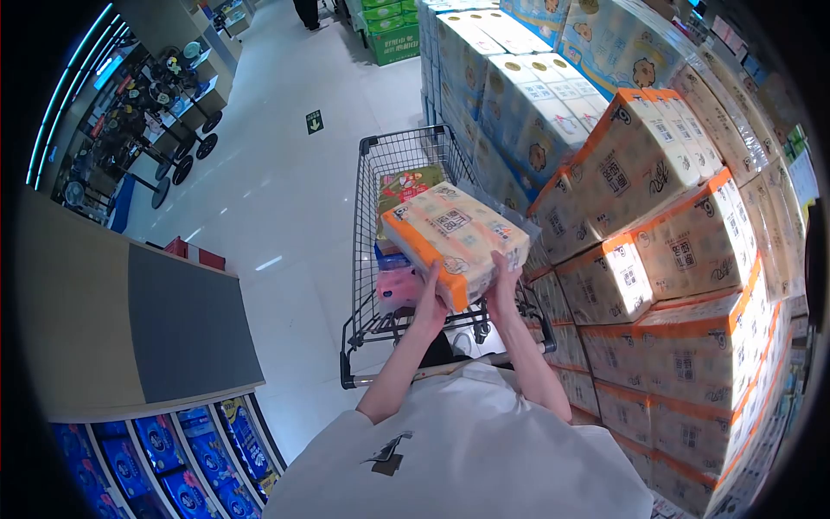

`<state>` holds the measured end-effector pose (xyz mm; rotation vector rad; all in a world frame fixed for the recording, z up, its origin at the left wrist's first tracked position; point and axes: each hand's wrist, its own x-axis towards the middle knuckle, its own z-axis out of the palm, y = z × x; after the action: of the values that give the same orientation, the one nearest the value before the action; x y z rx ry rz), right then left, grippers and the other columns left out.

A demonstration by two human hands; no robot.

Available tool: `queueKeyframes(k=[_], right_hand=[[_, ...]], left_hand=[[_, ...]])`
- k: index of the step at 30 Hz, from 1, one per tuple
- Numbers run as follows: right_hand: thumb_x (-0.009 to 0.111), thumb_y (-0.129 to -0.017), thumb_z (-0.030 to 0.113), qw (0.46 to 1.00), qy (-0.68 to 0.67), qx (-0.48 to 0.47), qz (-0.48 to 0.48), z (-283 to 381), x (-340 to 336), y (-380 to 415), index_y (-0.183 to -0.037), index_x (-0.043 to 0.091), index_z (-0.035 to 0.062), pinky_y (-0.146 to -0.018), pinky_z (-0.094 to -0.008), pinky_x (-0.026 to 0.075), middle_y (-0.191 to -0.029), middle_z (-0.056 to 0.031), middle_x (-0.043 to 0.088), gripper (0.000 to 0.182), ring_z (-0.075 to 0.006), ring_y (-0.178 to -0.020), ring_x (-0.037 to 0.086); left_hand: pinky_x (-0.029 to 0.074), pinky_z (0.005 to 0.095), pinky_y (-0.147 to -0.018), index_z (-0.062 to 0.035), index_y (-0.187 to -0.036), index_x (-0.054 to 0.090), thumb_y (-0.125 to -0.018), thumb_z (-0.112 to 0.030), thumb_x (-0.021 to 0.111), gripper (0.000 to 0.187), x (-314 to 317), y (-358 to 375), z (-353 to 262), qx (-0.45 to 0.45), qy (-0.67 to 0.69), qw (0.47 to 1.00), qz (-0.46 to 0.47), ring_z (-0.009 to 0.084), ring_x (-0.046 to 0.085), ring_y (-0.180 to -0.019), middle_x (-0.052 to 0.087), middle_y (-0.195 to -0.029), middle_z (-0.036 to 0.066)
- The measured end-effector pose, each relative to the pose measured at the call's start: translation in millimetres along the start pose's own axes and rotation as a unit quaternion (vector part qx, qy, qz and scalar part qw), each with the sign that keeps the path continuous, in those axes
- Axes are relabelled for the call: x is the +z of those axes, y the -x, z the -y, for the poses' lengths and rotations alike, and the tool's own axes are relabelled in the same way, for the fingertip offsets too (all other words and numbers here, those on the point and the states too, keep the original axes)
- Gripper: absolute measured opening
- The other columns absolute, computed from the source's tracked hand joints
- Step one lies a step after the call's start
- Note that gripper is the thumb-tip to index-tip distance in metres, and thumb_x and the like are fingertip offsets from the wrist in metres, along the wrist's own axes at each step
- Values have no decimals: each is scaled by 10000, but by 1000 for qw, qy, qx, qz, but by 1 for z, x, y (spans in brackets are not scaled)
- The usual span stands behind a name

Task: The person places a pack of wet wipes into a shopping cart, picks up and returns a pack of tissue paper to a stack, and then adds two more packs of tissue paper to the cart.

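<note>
Wrapped pack (467,227), held in both hands over the wire cart (356,233). The pack was a broad, rectangular block with softly rounded edges, cream to pale peach in colour and sheathed in glossy film. A saturated orange band (425,251) ran along its left-hand edge towards the wearer, widening at the near corner. Dark printed characters formed a squarish block near the middle of the upper face, among fainter pastel motifs; the small lettering was too fine to read. The pack lay broad face up, set obliquely to the cart; whether it touched the goods below could not be determined.

The left hand (430,301) was partly closed around the near orange corner, and the right hand (501,287) was curved around the right end, its thumb on top. The undersides of both grips were hidden.

Within the cart were a green-and-red package (406,183) and a pink package (398,287). To the right stood stacked orange-trimmed packs (683,359) of similar colouring, with blue packs (523,130) beyond.
</note>
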<state>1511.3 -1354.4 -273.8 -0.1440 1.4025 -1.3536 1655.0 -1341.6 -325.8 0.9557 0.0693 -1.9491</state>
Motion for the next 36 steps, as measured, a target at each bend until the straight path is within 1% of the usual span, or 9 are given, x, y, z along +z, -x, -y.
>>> queueKeyframes(k=[7,15,19,24,26,31,33,34,36], right_hand=[[727,-831,327,997,51,37,-54,-71,55,-76,-1388,225,125,-878,-472,517,-1332,-119,437,777,-261,-1179,521],[751,-815,406,923,311,149,172,-129,68,-137,-1450,336,73,-802,-371,503,-1320,-109,538,828,-216,-1052,592],[691,-865,429,900,362,54,238,-128,76,-127,-1460,384,97,-906,-367,489,-1396,-137,490,748,-211,-1207,529],[678,-863,389,900,339,115,248,-122,37,-115,-1365,484,5,-925,-375,501,-1182,-185,642,661,-286,-1091,629],[665,-855,409,806,520,-7,283,-134,4,-119,-1340,522,32,-916,-404,514,-1164,-198,660,630,-333,-1032,663],[632,-834,498,653,663,-8,365,-116,-57,-86,-1307,559,92,-954,-456,490,-1245,-182,631,628,-348,-1119,623],[614,-852,469,556,744,39,369,-115,-68,-90,-1293,565,86,-978,-450,472,-1261,-196,609,585,-349,-1160,590],[605,-868,432,665,677,-82,306,-133,-80,-88,-1253,592,86,-963,-450,478,-1218,-196,622,518,-354,-1127,599],[600,-874,424,657,660,-121,343,-139,-80,-85,-1229,605,83,-949,-453,484,-1181,-198,634,493,-356,-1100,609]], left_hand=[[491,493,-968,-207,-1470,304,-901,-312,600,650,-28,-66,-60,37,-95,995,7,278,523,-1268,454,-1435,88],[428,485,-1016,-230,-1434,344,-865,-427,636,669,-134,-196,-109,-59,-19,997,-37,271,447,-1307,417,-1433,77],[318,471,-1098,-234,-1421,349,-875,-401,645,643,-129,-215,-99,65,-97,986,-122,283,349,-1353,396,-1434,76],[302,426,-1124,-152,-1484,295,-892,-442,637,743,-80,-170,-70,29,-192,970,-146,277,419,-1339,366,-1485,78],[350,407,-1083,-143,-1479,313,-920,-423,599,687,-86,-155,-48,-20,-174,984,-35,262,478,-1291,437,-1437,86],[462,415,-973,-90,-1429,417,-959,-339,551,549,-119,-100,23,-90,-440,893,39,294,582,-1175,511,-1388,142],[468,398,-965,-47,-1353,505,-952,-347,550,503,-182,-113,68,75,-680,680,266,301,601,-1149,579,-1313,178],[468,398,-965,-47,-1353,505,-952,-347,550,503,-171,-105,64,77,-680,681,261,301,601,-1149,579,-1313,178],[476,366,-919,-51,-1247,599,-935,-314,536,413,-136,-88,45,3,-726,647,235,256,630,-1047,667,-1162,141]])
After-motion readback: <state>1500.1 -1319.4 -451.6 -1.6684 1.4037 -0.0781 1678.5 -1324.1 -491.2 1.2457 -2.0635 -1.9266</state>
